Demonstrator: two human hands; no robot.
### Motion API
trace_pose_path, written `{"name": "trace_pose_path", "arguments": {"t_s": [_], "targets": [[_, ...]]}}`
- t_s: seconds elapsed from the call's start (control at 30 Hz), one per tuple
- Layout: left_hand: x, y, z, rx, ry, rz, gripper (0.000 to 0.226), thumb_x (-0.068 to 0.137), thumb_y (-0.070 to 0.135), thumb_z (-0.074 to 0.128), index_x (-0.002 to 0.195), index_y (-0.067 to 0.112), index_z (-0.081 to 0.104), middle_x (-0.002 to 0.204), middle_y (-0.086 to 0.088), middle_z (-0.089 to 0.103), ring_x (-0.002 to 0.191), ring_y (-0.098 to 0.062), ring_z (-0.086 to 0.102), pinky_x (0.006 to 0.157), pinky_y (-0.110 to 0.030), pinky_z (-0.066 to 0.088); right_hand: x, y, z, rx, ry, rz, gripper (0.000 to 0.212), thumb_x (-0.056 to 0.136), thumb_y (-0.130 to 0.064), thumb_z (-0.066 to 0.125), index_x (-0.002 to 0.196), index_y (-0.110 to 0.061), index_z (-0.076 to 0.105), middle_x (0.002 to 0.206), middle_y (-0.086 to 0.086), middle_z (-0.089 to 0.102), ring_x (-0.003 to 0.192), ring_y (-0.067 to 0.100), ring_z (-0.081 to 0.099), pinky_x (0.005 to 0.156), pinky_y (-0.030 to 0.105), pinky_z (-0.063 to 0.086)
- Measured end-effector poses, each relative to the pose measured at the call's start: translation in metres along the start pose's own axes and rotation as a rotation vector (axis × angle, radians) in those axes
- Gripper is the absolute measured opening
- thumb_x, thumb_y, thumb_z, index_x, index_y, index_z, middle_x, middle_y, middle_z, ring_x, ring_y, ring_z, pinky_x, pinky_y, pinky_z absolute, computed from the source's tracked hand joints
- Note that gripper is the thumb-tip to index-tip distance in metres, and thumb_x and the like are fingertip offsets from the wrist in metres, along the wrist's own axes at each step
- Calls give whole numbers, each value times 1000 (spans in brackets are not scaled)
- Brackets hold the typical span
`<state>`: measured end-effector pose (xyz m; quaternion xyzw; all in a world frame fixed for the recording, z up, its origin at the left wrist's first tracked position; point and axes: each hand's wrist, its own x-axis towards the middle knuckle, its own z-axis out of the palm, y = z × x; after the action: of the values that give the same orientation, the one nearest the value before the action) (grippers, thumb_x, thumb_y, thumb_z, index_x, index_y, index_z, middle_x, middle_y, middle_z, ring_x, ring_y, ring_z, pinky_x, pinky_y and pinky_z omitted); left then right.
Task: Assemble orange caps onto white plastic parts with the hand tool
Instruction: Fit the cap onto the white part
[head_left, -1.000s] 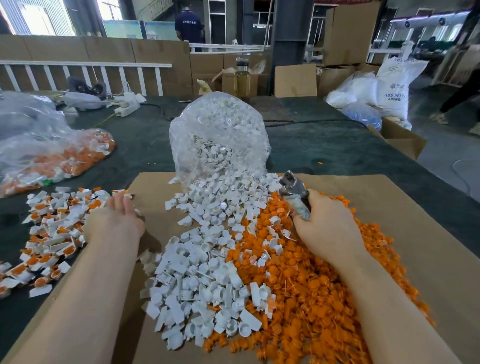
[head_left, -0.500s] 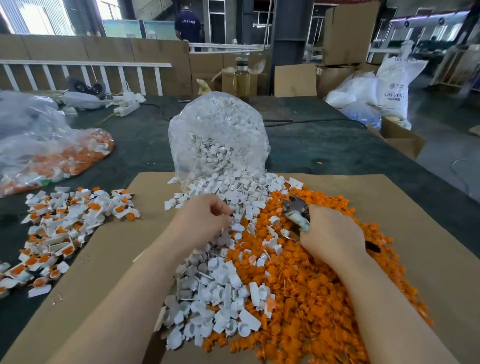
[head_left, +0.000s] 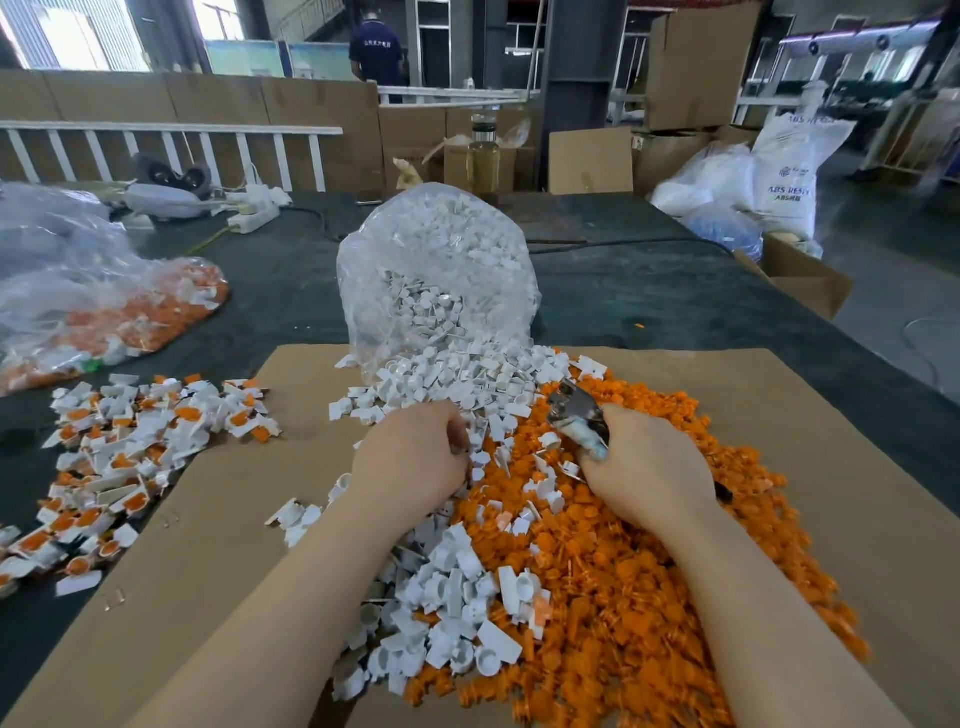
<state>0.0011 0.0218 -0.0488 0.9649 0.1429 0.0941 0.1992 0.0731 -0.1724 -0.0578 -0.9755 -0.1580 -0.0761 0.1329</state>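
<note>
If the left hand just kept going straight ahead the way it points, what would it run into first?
Probably the loose pile of small white plastic parts just beyond the left hand, whose curled fingers already dig into its edge. Behind that stands the clear plastic bag of white parts. Depth is uncertain.

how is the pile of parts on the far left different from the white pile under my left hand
The far-left pile holds white parts with orange caps fitted; the white pile is bare white, no caps on. The far-left pile lies spread thin, mostly on the dark table cover; the white pile is heaped on the cardboard, spilling from a clear bag. Both share the same white plastic pieces.
</note>
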Motion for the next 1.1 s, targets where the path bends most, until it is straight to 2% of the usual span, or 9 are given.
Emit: {"name": "trace_pose_path", "arguments": {"t_s": [0.17,0.5,0.67,0.77,0.83,0.9,0.97,1.03,1.1], "targets": [[0,1,1,49,-33,11,20,91,28,61,110,28,65,106,5,65,97,-18,60,70,-25,45,-2,-1,-2,7,93,18,25,92,-47,55,83,-27,45,67,-12,41,55,6,37,44,26,24],[-1,4,-1,26,82,-10,12,89,32,63,93,29,52,82,11,58,82,-15,59,61,-27,40,-1,-4,-5,166,164,-32,17,92,-38,60,85,-28,47,66,-17,40,55,4,40,46,22,26],[3,9,-10,-603,125,-97,10,95,23,62,92,30,69,78,13,64,57,-3,61,52,-10,47,0,-4,-7,297,194,-54,15,91,-31,62,84,-29,49,68,-17,48,59,3,47,48,19,28],[0,15,-13,-1040,-4,-244,11,93,12,65,91,19,73,65,4,61,62,-15,57,71,-29,56,-2,-5,-8,379,198,-65,8,91,-29,62,88,-26,55,72,-12,58,62,7,55,50,22,37],[-1,17,-10,-1027,-27,-250,5,89,16,71,92,19,73,69,2,62,63,-17,54,72,-30,53,-2,-6,-9,398,200,-60,6,92,-29,61,90,-25,57,74,-10,60,63,8,56,53,25,44],[-3,19,-7,-899,15,-197,12,84,18,76,93,24,73,71,5,63,52,-4,54,58,-13,47,-2,-6,-10,410,204,-51,7,93,-31,60,92,-27,55,77,-11,61,65,8,56,54,25,44],[-5,22,-7,-776,54,-145,20,84,17,76,102,27,73,77,10,64,47,5,53,47,-7,41,-2,-6,-10,432,212,-43,11,92,-32,62,94,-29,52,79,-11,60,67,7,56,55,24,41],[-7,26,-7,-694,54,-96,27,91,18,68,116,27,69,92,10,68,55,4,58,51,-10,46,-2,-6,-11,467,221,-35,12,91,-35,63,96,-28,54,78,-12,59,68,7,55,56,24,41],[-8,30,-7,-652,41,-72,31,97,20,60,127,26,63,109,2,70,83,-3,67,70,-19,52,-3,-7,-11,500,234,-39,14,91,-36,64,97,-26,57,77,-13,59,68,7,56,57,25,42]]}}
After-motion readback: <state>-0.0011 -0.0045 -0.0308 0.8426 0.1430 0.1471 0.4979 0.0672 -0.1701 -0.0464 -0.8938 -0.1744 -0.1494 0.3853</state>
